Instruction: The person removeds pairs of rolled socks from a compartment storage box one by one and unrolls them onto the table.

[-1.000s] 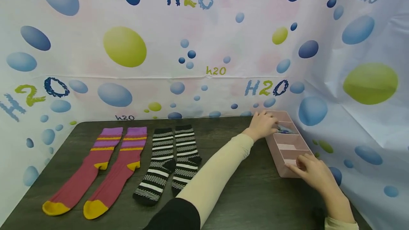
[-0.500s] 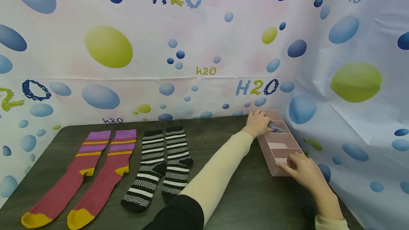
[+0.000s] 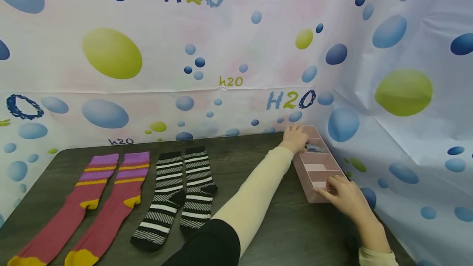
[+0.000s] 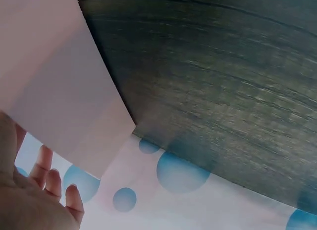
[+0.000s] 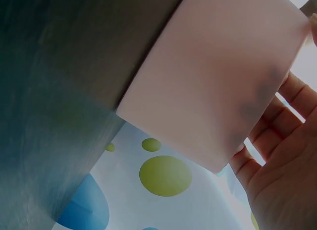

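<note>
A long pink compartment box (image 3: 302, 175) stands on the dark table at the right of the head view. My left hand (image 3: 295, 139) lies over its far left rim. Three of its fingers look loosely bent above the rim in the left wrist view; thumb and any contact inside are hidden. Beside that hand, a small blue-grey item (image 3: 314, 148) of unclear kind lies in a compartment. My right hand (image 3: 345, 197) grips the near end wall, its fingers inside the last compartment. In the right wrist view those fingertips (image 5: 246, 110) show as shadows through the wall.
Two maroon socks with purple and yellow bands (image 3: 107, 204) lie flat on the table's left. Two black-and-white striped socks (image 3: 162, 208) lie beside them, partly behind my left arm (image 3: 255, 204). A printed backdrop (image 3: 236, 52) borders the table behind and on the right.
The head view has swung to the right, so everything shifts left. My left hand draws slightly outward over the rim. My right hand stays at the box's near end.
</note>
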The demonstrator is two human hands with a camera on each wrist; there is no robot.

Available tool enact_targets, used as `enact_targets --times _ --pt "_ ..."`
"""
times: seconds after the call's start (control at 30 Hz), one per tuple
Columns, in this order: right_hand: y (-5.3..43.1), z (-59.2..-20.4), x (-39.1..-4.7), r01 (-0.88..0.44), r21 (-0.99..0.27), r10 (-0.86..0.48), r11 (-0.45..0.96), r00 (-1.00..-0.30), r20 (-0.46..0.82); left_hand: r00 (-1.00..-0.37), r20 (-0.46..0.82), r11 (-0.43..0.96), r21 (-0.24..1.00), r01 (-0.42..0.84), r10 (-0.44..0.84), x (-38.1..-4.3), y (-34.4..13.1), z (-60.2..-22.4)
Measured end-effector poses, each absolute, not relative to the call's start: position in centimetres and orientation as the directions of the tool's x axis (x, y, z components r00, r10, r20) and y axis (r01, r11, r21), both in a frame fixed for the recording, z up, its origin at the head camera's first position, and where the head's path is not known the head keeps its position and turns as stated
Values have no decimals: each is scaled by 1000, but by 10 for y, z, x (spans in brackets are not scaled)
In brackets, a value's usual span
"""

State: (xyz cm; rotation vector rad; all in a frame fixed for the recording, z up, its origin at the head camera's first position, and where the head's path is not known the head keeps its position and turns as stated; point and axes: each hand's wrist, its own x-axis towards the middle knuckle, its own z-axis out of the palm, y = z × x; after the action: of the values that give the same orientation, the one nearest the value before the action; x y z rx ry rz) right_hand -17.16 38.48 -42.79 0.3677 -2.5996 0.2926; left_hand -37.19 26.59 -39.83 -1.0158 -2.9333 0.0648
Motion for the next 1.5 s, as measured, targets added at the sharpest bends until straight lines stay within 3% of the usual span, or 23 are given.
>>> enact_targets --times 0.2,0.43,0.67,0.87,1.13,1.5 --pt "379 -427 -171 -309 -138 -199 941 -835 513 -799 -69 798 -57 600 597 -373 263 -396" --pt "373 -424 -172 -291 -146 -188 945 -853 487 -783 -86 783 -39 621 616 -376 255 -391" --pt "375 -423 -173 -281 -145 -180 949 -857 483 -767 64 770 -50 636 638 -383 258 -404" --pt "380 -425 -172 -285 -148 -183 947 -857 481 -761 179 772 12 635 623 -378 257 -405" --pt "385 -424 -172 -271 -170 -168 947 -874 456 -751 270 764 76 641 603 -367 249 -378" --pt "387 -423 -174 -254 -186 -158 949 -895 418 -759 354 753 189 631 547 -340 202 -348"
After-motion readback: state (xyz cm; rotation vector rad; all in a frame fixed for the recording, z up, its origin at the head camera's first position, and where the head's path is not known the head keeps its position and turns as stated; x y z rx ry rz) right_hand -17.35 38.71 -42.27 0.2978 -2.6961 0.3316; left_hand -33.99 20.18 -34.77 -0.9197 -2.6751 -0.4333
